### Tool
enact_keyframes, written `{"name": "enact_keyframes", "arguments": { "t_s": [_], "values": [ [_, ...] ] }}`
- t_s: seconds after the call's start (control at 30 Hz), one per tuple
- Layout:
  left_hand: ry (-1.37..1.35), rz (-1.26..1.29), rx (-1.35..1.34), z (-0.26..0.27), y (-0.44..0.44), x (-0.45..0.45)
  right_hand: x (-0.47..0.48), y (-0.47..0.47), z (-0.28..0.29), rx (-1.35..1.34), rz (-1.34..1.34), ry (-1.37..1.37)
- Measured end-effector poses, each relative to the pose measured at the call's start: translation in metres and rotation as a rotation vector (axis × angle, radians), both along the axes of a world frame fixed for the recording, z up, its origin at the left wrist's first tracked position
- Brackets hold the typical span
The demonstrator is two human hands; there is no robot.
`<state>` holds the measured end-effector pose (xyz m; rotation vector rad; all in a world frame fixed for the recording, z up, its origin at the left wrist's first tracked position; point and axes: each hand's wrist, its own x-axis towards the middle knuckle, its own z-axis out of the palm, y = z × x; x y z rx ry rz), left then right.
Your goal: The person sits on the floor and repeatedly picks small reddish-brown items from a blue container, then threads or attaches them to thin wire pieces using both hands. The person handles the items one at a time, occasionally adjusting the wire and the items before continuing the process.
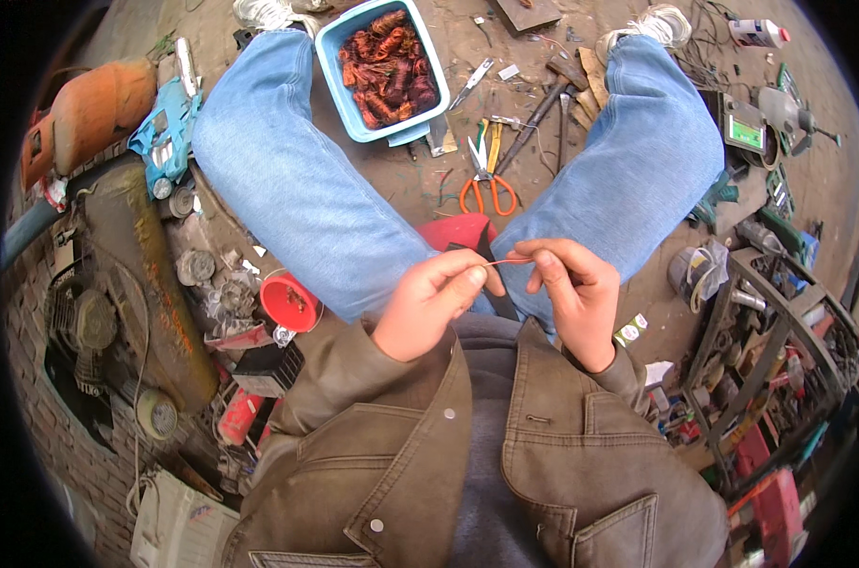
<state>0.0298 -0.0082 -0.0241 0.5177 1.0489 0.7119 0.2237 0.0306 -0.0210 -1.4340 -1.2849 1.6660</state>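
Note:
Between both hands a thin copper-coloured wire (509, 260) is stretched over my lap. My left hand (436, 302) pinches one end between thumb and fingertips. Thumb and fingers of my right hand (570, 295) hold the other end. Beyond the hands, on the ground between my legs, lie scissors with orange handles (488, 181), blades partly spread. A light blue plastic basin (436, 67) full of reddish copper wire bundles (387, 71) stands farther off, beside my left leg. A red object (458, 231), partly hidden, is just past my hands.
A hammer (539, 113) and a utility knife (472, 82) lie on the ground ahead. At left are a small red bucket (287, 304), a rusty gas cylinder (145, 298) and an orange tank (103, 106). A metal rack (792, 305) of tools and parts stands at right.

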Motion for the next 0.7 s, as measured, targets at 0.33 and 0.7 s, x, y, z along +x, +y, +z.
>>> {"name": "enact_keyframes", "arguments": {
  "t_s": [0.33, 0.7],
  "values": [
    [-0.399, 0.319, -0.033, -0.006, -0.003, -0.005, -0.004, -0.003, -0.003, 0.102, 0.173, -0.081],
    [-0.413, 0.291, -0.048, 0.006, -0.015, -0.001, -0.021, -0.010, -0.009, 0.642, 0.219, -0.357]
  ]
}}
